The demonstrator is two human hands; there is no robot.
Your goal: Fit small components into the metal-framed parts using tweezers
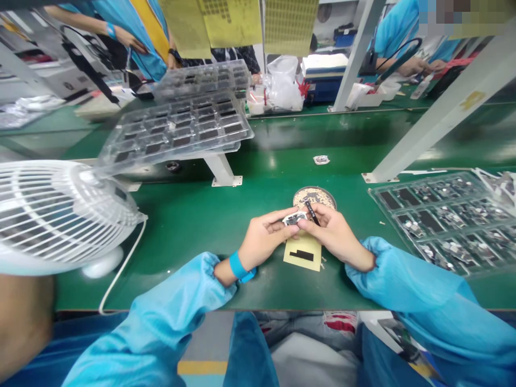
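Between thumb and fingers, my left hand (pixel 263 236) grips a small white-framed electronic part (pixel 294 218) with a dark, detailed inside. My right hand (pixel 331 234) is closed around a slim black tool (pixel 312 213) with white lettering; its tip is hidden. My right thumb also presses on the part's near edge. Just beyond my fingers sits a round dish (pixel 314 194) filled with tan and dark bits. Below my hands, a yellow sheet (pixel 291 262) carrying a black stepped strip (pixel 302 255) lies on the green table (pixel 181 215).
A white fan (pixel 60 215) stands left, its cord running to the table edge. Clear trays (pixel 177 129) rest on a raised shelf. At right lies a tray of small parts (pixel 447 220). Another white part (pixel 321 159) lies farther back. Co-workers' hands (pixel 419 65) show beyond.
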